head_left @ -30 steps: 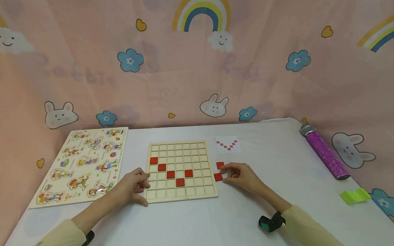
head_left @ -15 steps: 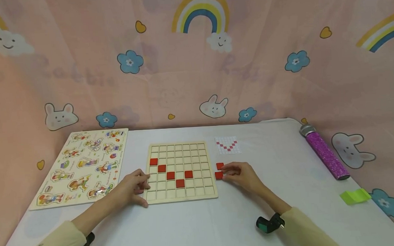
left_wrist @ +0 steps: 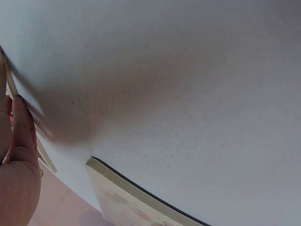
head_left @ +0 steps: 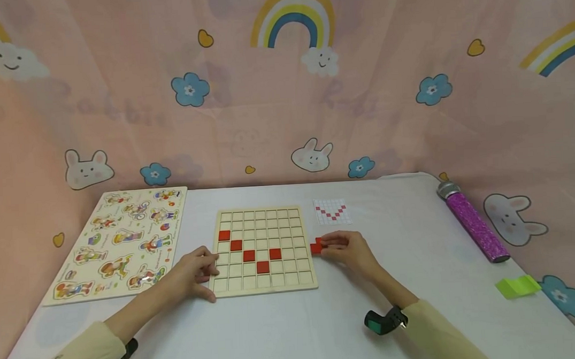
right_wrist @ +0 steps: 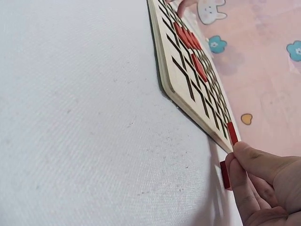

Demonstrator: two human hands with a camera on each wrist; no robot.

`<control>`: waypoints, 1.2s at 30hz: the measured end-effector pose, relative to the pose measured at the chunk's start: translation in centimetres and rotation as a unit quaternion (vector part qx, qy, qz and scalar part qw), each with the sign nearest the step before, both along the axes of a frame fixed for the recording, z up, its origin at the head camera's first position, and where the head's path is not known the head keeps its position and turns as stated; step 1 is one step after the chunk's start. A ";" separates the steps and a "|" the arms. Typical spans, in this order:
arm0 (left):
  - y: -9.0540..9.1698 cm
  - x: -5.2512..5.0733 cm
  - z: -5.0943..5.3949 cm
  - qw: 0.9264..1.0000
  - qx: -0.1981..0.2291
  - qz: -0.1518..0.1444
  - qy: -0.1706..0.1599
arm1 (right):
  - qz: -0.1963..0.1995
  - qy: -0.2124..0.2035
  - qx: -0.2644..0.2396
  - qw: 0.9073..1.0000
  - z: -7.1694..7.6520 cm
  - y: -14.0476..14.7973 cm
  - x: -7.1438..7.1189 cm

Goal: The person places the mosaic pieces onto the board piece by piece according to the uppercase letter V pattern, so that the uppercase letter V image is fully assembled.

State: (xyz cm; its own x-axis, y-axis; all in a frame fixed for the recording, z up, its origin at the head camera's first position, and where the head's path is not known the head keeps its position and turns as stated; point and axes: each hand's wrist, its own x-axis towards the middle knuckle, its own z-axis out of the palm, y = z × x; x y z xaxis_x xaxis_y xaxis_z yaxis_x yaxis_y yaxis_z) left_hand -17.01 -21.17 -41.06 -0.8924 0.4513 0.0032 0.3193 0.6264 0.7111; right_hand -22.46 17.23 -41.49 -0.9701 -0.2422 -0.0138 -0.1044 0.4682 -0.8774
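Note:
A wooden grid board lies flat on the table, with several red square tiles set in its cells in a slanting pattern. My left hand holds the board by its left edge, fingers bent at the side and thumb by the near corner. Thumb and fingers of my right hand pinch a red square tile, raised just off the board's right edge. Below it in the right wrist view, a second red tile rests on the table, partly hidden by the fingers.
Behind the right hand lies a small pattern card with red squares. A picture puzzle board is at left. To the right are a purple glittery microphone and a bright green piece. A printed cloth hangs behind.
The right hand has taken up the nearer red tile and shifted it a little away from me and left, toward the board's edge. The left hand and board have stayed put.

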 end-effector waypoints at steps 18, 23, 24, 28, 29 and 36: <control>0.1 -0.1 0.0 1.000 0.012 0.003 -0.014 | 0.019 -0.024 -0.008 1.000 0.7 -1.9 -2.3; 0.0 -0.2 -0.1 1.000 0.009 -0.002 -0.005 | 0.025 -0.034 -0.008 0.999 0.6 -2.5 -3.0; 0.1 -0.2 -0.2 1.000 0.008 -0.003 -0.003 | 0.026 -0.036 -0.008 0.999 0.6 -2.6 -3.1; 0.2 -0.2 -0.2 1.000 0.008 -0.005 -0.005 | 0.027 -0.030 -0.004 0.999 0.5 -3.0 -3.3; 0.2 -0.2 -0.2 1.000 0.010 -0.007 -0.003 | 0.028 -0.026 -0.003 0.999 0.5 -3.1 -3.3; 0.1 -0.1 -0.1 1.000 0.007 -0.004 0.001 | 0.054 0.015 0.005 0.998 0.6 -3.8 -3.3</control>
State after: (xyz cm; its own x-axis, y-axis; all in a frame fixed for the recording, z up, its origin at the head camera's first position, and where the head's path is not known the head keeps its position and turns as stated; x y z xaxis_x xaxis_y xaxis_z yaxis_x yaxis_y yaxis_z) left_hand -17.08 -21.05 -41.20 -0.8887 0.4583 0.0122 0.3263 0.6137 0.7189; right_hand -25.73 13.42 -40.94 -0.9386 -0.3449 0.0111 -0.1799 0.4615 -0.8687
